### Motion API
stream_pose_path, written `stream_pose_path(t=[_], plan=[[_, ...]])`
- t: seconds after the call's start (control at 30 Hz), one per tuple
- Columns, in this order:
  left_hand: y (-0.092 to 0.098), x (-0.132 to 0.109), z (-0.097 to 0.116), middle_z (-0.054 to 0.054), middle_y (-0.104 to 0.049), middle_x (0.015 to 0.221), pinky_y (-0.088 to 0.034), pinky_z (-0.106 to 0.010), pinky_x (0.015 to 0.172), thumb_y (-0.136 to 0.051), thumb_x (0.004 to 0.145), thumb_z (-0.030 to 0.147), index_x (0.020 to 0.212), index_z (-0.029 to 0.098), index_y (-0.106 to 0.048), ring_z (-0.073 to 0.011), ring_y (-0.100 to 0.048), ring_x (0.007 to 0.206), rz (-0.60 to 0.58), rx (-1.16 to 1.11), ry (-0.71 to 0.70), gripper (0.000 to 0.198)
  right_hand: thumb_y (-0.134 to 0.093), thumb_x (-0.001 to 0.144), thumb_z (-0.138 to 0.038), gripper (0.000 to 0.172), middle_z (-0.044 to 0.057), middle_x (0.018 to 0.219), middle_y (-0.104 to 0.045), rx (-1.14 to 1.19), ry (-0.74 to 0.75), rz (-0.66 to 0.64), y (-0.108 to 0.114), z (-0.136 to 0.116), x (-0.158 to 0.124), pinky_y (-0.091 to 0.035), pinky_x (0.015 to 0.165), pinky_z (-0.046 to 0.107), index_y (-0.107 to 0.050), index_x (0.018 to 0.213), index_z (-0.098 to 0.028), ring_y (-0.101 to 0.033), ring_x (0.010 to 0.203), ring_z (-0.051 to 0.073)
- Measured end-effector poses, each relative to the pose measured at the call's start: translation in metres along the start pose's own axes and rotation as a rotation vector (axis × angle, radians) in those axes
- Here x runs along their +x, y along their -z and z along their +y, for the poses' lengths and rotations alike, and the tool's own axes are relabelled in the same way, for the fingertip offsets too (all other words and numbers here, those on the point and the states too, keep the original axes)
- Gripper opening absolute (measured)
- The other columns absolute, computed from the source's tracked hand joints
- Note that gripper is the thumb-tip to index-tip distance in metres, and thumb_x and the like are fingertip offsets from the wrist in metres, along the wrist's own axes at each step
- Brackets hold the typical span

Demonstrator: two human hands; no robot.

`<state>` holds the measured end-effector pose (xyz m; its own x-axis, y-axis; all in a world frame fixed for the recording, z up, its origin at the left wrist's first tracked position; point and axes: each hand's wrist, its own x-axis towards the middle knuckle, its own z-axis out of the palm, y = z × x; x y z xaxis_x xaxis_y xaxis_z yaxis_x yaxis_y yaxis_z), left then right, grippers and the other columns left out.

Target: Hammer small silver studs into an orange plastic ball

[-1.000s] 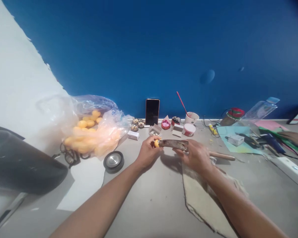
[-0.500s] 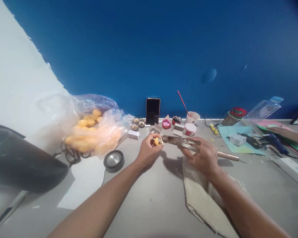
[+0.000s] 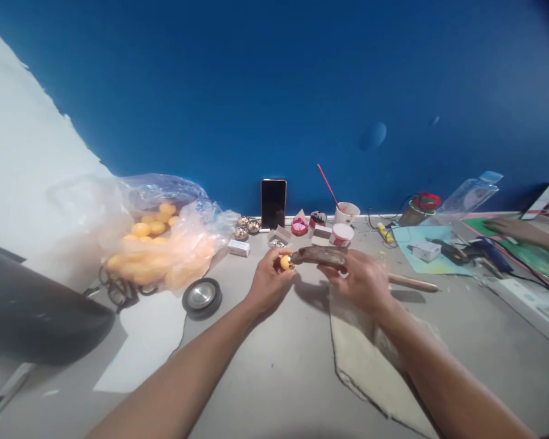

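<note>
My left hand (image 3: 269, 277) is closed around a small yellow ball (image 3: 285, 263), with its fingertips pinching it. Dark and shiny bits show on the ball's right side. My right hand (image 3: 363, 280) grips a worn brown hand tool (image 3: 324, 256) of a kind I cannot make out. Its rounded tip meets or nearly meets the ball's decorated side. A wooden-looking rod (image 3: 414, 282) sticks out to the right from behind my right hand; whether it belongs to the tool is hidden. Just beyond my left hand stands an open small box (image 3: 279, 236) with shiny bits inside.
A plastic bag of yellow balls (image 3: 153, 228) lies left, beside a round black-and-silver lid (image 3: 202, 297). A phone (image 3: 273, 204), several decorated balls (image 3: 241, 233) and a paper cup (image 3: 346, 213) line the wall. A cream cloth (image 3: 370, 372) lies below my right arm. Another person's hand (image 3: 515, 228) rests far right.
The ball has turned, showing more plain yellow and less of its patterned side. The tool in my right hand has rolled, showing a browner face. The whole view has shifted slightly.
</note>
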<state>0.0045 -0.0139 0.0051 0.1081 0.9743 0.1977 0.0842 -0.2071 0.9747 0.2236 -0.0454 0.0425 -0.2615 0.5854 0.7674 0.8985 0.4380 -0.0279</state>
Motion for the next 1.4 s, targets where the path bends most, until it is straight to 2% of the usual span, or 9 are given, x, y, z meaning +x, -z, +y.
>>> stream_pose_path(t=[0.23, 0.4, 0.53, 0.77, 0.87, 0.97, 1.03, 1.17, 1.4], plan=[[-0.001, -0.002, 0.001, -0.003, -0.071, 0.103, -0.05, -0.027, 0.075, -0.065, 0.073, 0.009, 0.115, 0.019, -0.065, -0.0149, -0.063, 0.081, -0.012, 0.074, -0.017, 0.043, -0.06, 0.096, -0.046, 0.034, 0.003, 0.064, -0.069, 0.045, -0.046, -0.054, 0.0, -0.001, -0.001, -0.031, 0.055, 0.028, -0.073, 0.08, -0.019, -0.059, 0.055, 0.017], [0.0, 0.0, -0.006, -0.005, -0.071, 0.118, -0.051, -0.031, 0.089, -0.063, 0.075, 0.007, 0.121, 0.021, -0.063, -0.019, -0.066, 0.099, -0.004, 0.202, -0.171, 0.048, -0.062, 0.095, -0.048, 0.035, 0.004, 0.065, -0.071, 0.069, -0.075, 0.016, 0.0, -0.002, 0.0, -0.035, 0.056, 0.028, -0.072, 0.078, -0.019, -0.062, 0.057, 0.018], [0.001, 0.001, -0.013, -0.005, -0.071, 0.12, -0.049, -0.035, 0.096, -0.065, 0.074, 0.006, 0.137, 0.023, -0.056, -0.0211, -0.067, 0.104, -0.038, 0.263, -0.22, 0.066, -0.061, 0.095, -0.05, 0.037, 0.004, 0.062, -0.069, 0.038, -0.095, -0.095, 0.001, 0.003, 0.0, -0.032, 0.053, 0.028, -0.071, 0.076, -0.02, -0.058, 0.052, 0.018], [0.001, 0.0, -0.005, -0.004, -0.071, 0.111, -0.05, -0.029, 0.08, -0.071, 0.072, 0.011, 0.14, 0.022, -0.054, -0.0147, -0.063, 0.079, -0.017, 0.191, -0.078, 0.071, -0.061, 0.094, -0.051, 0.038, 0.005, 0.064, -0.069, 0.056, -0.146, -0.058, 0.0, 0.008, -0.002, -0.034, 0.054, 0.029, -0.069, 0.074, -0.02, -0.057, 0.052, 0.017], [0.002, 0.002, -0.001, -0.004, -0.072, 0.104, -0.049, -0.027, 0.074, -0.076, 0.072, 0.019, 0.126, 0.018, -0.064, -0.0151, -0.063, 0.078, -0.047, 0.078, 0.016, 0.055, -0.062, 0.094, -0.047, 0.031, 0.005, 0.067, -0.071, 0.067, -0.092, -0.129, -0.001, 0.004, -0.002, -0.032, 0.054, 0.028, -0.073, 0.081, -0.02, -0.06, 0.055, 0.018], [0.003, 0.004, -0.001, -0.004, -0.072, 0.092, -0.049, -0.027, 0.072, -0.078, 0.072, 0.027, 0.11, 0.014, -0.07, -0.0161, -0.063, 0.078, -0.064, -0.023, 0.072, 0.04, -0.063, 0.094, -0.046, 0.031, 0.004, 0.066, -0.07, 0.086, -0.08, -0.045, -0.001, 0.002, -0.001, -0.035, 0.056, 0.028, -0.074, 0.082, -0.02, -0.061, 0.057, 0.017], [0.003, 0.005, -0.002, -0.004, -0.072, 0.089, -0.049, -0.026, 0.07, -0.08, 0.07, 0.028, 0.11, 0.014, -0.071, -0.0155, -0.063, 0.076, -0.064, -0.102, 0.102, 0.043, -0.063, 0.094, -0.047, 0.034, 0.004, 0.065, -0.07, 0.08, -0.109, 0.01, 0.0, 0.002, -0.001, -0.036, 0.057, 0.028, -0.073, 0.079, -0.019, -0.06, 0.056, 0.017], [0.001, 0.006, 0.0, -0.001, -0.07, 0.079, -0.048, -0.025, 0.062, -0.082, 0.064, 0.024, 0.105, 0.013, -0.073, -0.0121, -0.058, 0.065, -0.046, -0.232, 0.172, 0.043, -0.062, 0.094, -0.049, 0.035, 0.003, 0.064, -0.069, 0.057, -0.096, -0.064, -0.002, 0.003, -0.001, -0.031, 0.054, 0.028, -0.072, 0.077, -0.02, -0.057, 0.054, 0.016], [0.002, 0.004, 0.007, -0.003, -0.071, 0.08, -0.048, -0.025, 0.06, -0.082, 0.061, 0.021, 0.107, 0.012, -0.074, -0.0122, -0.059, 0.065, -0.069, -0.216, 0.195, 0.048, -0.062, 0.095, -0.048, 0.036, 0.004, 0.065, -0.069, 0.056, -0.109, 0.017, -0.002, -0.002, -0.001, -0.035, 0.057, 0.029, -0.071, 0.075, -0.02, -0.059, 0.057, 0.017]])
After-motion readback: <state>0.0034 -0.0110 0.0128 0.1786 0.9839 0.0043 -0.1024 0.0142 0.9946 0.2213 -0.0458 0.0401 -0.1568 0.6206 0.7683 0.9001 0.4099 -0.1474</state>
